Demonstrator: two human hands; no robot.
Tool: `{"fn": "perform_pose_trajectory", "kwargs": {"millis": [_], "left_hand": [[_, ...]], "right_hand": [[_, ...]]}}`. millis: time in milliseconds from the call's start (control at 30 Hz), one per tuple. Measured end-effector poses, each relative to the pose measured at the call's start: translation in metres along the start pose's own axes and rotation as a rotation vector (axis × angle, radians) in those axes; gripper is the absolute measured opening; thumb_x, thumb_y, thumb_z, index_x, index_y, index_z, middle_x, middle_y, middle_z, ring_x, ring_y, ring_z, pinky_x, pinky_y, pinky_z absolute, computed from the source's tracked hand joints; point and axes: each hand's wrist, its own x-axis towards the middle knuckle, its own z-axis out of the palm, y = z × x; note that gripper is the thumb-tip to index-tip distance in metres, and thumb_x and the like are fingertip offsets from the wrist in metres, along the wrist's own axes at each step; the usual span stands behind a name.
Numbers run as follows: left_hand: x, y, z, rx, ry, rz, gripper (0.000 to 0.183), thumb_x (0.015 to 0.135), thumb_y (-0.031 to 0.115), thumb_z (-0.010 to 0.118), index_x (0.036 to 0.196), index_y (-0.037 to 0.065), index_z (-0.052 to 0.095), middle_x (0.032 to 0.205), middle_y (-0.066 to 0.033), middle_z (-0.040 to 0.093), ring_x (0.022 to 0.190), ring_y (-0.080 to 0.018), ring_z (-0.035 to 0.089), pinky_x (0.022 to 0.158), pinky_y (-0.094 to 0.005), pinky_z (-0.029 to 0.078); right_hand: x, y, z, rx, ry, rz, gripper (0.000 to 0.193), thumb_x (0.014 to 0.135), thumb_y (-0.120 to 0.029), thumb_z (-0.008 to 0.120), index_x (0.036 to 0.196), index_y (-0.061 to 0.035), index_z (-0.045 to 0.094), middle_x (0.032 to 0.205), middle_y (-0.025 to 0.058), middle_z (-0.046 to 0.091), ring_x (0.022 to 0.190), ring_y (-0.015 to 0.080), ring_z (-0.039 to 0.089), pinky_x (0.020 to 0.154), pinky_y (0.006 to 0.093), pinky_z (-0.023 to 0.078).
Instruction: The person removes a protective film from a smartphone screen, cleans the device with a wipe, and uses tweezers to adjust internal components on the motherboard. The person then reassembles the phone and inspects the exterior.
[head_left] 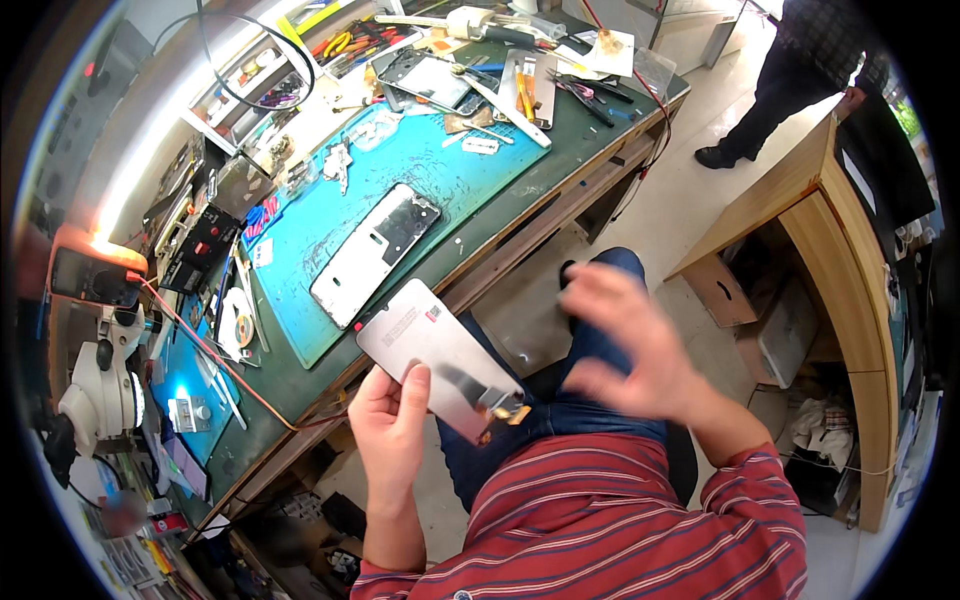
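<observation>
My left hand [393, 405] grips a phone screen panel [425, 345] by its left edge, thumb on the silvery back. A dark flex cable with a gold-coloured end [515, 412] hangs at the panel's lower right corner. The panel is over my lap, just off the bench edge. My right hand [625, 340] is raised to the right of it, apart from the panel, its fingers spread and blurred by motion. On the blue mat [300, 275] beyond lies a phone frame [375, 255], white with a black upper part.
Tweezers and pliers [585, 100], an opened phone [430, 80] and tools crowd the bench's far end. An orange multimeter [95, 268] and a microscope [100, 375] stand left. A wooden cabinet [800, 215] is on the right. Another person [805, 75] stands at the far right.
</observation>
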Motion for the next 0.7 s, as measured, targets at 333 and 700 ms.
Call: {"fn": "perform_pose_trajectory", "kwargs": {"millis": [333, 700], "left_hand": [[-0.021, -0.006, 0.005, 0.198, -0.024, 0.173, 0.031, 0.107, 0.014, 0.066, 0.129, -0.007, 0.067, 0.107, -0.0062, 0.074, 0.089, -0.0091, 0.069, 0.077, -0.0237, 0.057], [-0.005, 0.011, -0.027, -0.092, 0.126, 0.062, 0.026, 0.106, 0.012, 0.066, 0.126, -0.005, 0.065, 0.112, -0.009, 0.071, 0.092, -0.0144, 0.072, 0.075, -0.0326, 0.067]], "right_hand": [[0.023, -0.042, 0.099, -0.001, 0.061, -0.072, 0.088, 0.076, -0.017, 0.086, 0.156, -0.0121, 0.05, 0.152, 0.0242, 0.046, 0.122, 0.0398, 0.061, 0.1, 0.0486, 0.054], [0.021, -0.031, 0.085, -0.181, 0.054, -0.181, 0.079, 0.076, -0.01, 0.082, 0.15, -0.0098, 0.055, 0.149, 0.0205, 0.051, 0.124, 0.0371, 0.059, 0.101, 0.0476, 0.051]]}}
